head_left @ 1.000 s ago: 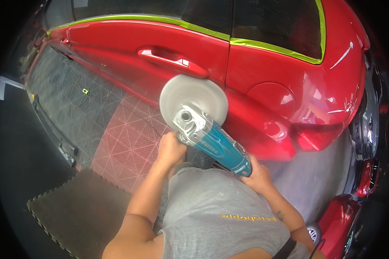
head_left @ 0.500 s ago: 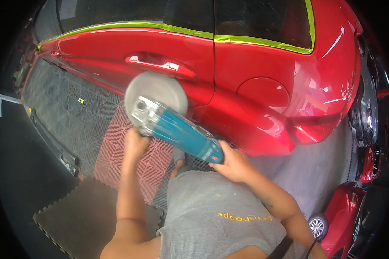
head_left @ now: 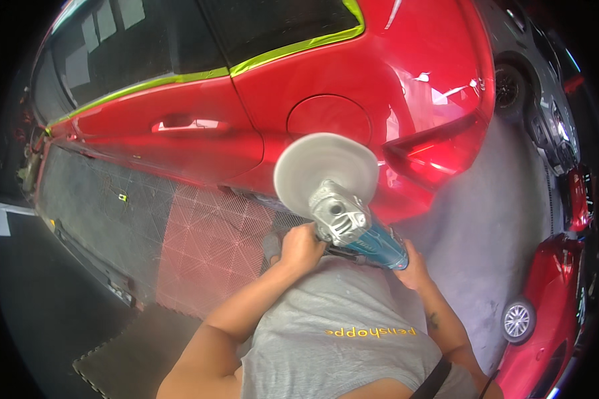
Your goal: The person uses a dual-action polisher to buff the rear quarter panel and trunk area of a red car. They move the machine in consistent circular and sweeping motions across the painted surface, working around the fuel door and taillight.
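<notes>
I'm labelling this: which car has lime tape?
The red car nearest the white disc; tape borders its windows, but none shows on cars at right.

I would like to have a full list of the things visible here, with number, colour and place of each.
polisher: one, teal and silver, between both hands
round pad: one, pale grey, on the polisher's head
large car: one, red, ahead
door handle: one, red, on its door
fuel flap: one, red, beyond the pad
tape: strips, yellow-green, along window edges
grey car: one, upper right
smaller red car: one, lower right
floor tiles: many, red and dark grey, left
mat: dark, lower left
shirt: one, grey, on the person
left hand: one, bare, near the polisher's head
right hand: one, bare, at its rear end
</notes>
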A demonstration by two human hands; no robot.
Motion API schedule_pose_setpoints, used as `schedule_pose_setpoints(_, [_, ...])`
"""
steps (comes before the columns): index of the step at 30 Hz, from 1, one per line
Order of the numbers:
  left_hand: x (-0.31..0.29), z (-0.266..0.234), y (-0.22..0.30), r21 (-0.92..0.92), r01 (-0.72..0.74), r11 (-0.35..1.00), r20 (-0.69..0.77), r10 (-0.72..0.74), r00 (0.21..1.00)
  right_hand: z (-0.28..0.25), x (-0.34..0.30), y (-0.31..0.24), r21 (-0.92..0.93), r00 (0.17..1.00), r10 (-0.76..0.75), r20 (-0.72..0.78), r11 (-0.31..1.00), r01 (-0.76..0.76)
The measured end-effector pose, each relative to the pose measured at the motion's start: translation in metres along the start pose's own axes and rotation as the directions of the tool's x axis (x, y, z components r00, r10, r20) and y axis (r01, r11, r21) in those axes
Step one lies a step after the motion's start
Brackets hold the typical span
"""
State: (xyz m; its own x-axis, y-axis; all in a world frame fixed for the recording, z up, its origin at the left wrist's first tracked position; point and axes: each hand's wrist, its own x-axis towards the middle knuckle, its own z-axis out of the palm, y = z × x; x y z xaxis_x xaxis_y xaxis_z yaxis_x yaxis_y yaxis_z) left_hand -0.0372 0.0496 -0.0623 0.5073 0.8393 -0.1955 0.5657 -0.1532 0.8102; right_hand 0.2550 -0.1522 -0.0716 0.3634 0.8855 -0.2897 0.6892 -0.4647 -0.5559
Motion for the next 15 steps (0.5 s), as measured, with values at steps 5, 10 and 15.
schedule_pose_setpoints(5, [0.013, 0.017, 0.015, 0.103, -0.081, 0.991, -0.011, 0.083, 0.996, 0.022, 0.005, 0.037, 0.048, 0.991, -0.003, -0.133, 0.999, 0.009])
schedule_pose_setpoints(10, [0.015, -0.050, 0.015, 0.133, 0.088, 0.987, -0.055, -0.081, 0.995, 0.047, 0.025, -0.026, 0.081, 0.976, -0.126, -0.178, 0.987, 0.142])
schedule_pose_setpoints(15, [0.019, -0.138, -0.051, -0.054, 0.062, 0.997, -0.294, -0.076, 0.953, 0.071, 0.075, -0.119, 0.113, 0.973, -0.231, 0.005, 0.967, 0.229])
